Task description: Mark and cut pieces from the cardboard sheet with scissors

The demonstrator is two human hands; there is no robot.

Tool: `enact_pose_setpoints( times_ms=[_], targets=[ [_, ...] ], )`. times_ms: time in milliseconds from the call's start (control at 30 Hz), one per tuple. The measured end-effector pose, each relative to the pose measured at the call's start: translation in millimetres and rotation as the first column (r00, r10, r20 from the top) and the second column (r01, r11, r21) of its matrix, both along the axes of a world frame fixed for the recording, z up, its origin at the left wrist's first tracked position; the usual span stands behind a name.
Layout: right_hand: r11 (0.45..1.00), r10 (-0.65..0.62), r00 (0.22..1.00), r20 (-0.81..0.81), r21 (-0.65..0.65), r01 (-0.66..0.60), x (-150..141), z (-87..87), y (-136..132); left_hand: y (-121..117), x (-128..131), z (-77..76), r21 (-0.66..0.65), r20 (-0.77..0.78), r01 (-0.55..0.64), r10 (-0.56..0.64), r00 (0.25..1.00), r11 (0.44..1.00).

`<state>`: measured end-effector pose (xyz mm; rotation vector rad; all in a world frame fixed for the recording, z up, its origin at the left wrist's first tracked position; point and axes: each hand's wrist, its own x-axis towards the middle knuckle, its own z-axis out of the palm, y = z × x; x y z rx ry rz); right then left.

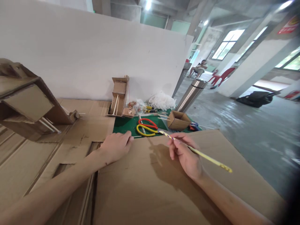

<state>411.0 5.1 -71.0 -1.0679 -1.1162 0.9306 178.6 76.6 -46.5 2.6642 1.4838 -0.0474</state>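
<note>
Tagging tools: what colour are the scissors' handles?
One red handle and one yellow handle; head view.

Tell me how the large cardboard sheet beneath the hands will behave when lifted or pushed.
The cardboard sheet is probably fairly stiff, as it lies flat with a straight far edge. It's likely light for its size, being broad, plain cardboard. Pushed, it might pivot rather than slide straight, since the left hand appears to rest near its far-left corner.

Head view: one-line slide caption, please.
Right hand holds a yellow pencil above a cardboard sheet; left hand rests on the sheet's far-left part, with scissors beyond.
</note>
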Motion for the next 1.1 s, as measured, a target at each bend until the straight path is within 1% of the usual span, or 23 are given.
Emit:
enact_pose_setpoints(
  times_ms=[33, 100, 167, 200, 233, 267, 333, 367, 400, 433, 467, 500, 600, 733, 833, 933, 1000, 1100],
  targets=[
    [0.999, -0.037, 0.996, 0.084, 0.019, 0.036, 1, 1.5, 0, -1, 0, -0.1, -0.004, 0.004, 0.005, -0.005, 1.0, 1.0],
    [0.995, -0.092, 0.959, 0.27, 0.054, 0.08, 5, 6.3, 2, -2, 1, -0.9, -0.012, 0.013, 0.017, -0.017, 1.0, 1.0],
    [0.997, -0.077, 0.883, 0.462, 0.061, 0.054, 11, 13.7, 9, -5, 3, -2.5, -0.018, 0.021, 0.031, -0.031, 0.999, 0.999],
    [0.998, -0.054, 0.826, 0.561, 0.048, 0.032, 14, 18.2, 15, -6, 5, -3.5, -0.02, 0.025, 0.038, -0.037, 0.999, 0.999],
    [0.998, -0.069, 0.734, 0.676, 0.052, 0.046, 16, 22.9, 20, -7, 6, -4.6, -0.021, 0.029, 0.043, -0.042, 0.999, 0.999],
    [0.993, -0.112, 0.615, 0.781, 0.072, 0.088, 17, 27.7, 26, -8, 6, -5.6, -0.022, 0.033, 0.046, -0.045, 0.998, 0.999],
    [0.975, -0.184, 0.359, 0.915, 0.122, 0.187, 16, 35.8, 37, -9, 7, -7.7, -0.019, 0.04, 0.051, -0.05, 0.998, 0.999],
    [0.966, -0.177, 0.246, 0.953, 0.121, 0.227, 14, 38.7, 43, -10, 8, -8.7, -0.016, 0.044, 0.054, -0.053, 0.998, 0.998],
    [0.961, -0.152, 0.162, 0.975, 0.107, 0.255, 11, 40.5, 47, -10, 7, -9.6, -0.011, 0.049, 0.058, -0.057, 0.997, 0.998],
    [0.959, -0.116, 0.107, 0.988, 0.083, 0.272, 7, 41.3, 51, -10, 7, -10.3, -0.006, 0.054, 0.063, -0.062, 0.997, 0.998],
    [0.959, -0.081, 0.074, 0.994, 0.057, 0.277, 3, 41.1, 55, -10, 7, -11.0, 0.0, 0.061, 0.069, -0.069, 0.996, 0.998],
    [0.962, -0.052, 0.062, 0.997, 0.033, 0.271, -2, 40.1, 58, -10, 6, -11.5, 0.005, 0.068, 0.076, -0.076, 0.995, 0.997],
    [0.974, 0.027, 0.06, 0.998, -0.04, 0.224, -12, 35.4, 66, -11, 6, -12.7, 0.016, 0.087, 0.093, -0.094, 0.992, 0.995],
    [0.979, 0.149, 0.094, 0.984, -0.16, 0.128, -21, 31.0, 72, -11, 7, -12.9, 0.019, 0.099, 0.093, -0.095, 0.991, 0.995],
    [0.963, 0.259, 0.128, 0.957, -0.266, 0.043, -22, 28.9, 77, -11, 7, -12.2, 0.015, 0.101, 0.088, -0.089, 0.991, 0.996],
    [0.933, 0.36, 0.145, 0.922, -0.357, -0.048, -18, 27.2, 82, -11, 8, -12.0, 0.011, 0.101, 0.077, -0.077, 0.992, 0.997],
    [0.917, 0.399, 0.147, 0.905, -0.388, -0.096, -14, 27.1, 84, -11, 8, -12.5, 0.009, 0.099, 0.07, -0.071, 0.993, 0.997],
    [0.916, 0.398, 0.153, 0.905, -0.384, -0.114, -10, 28.5, 86, -10, 8, -13.9, 0.012, 0.099, 0.067, -0.068, 0.993, 0.998]
  ],
)
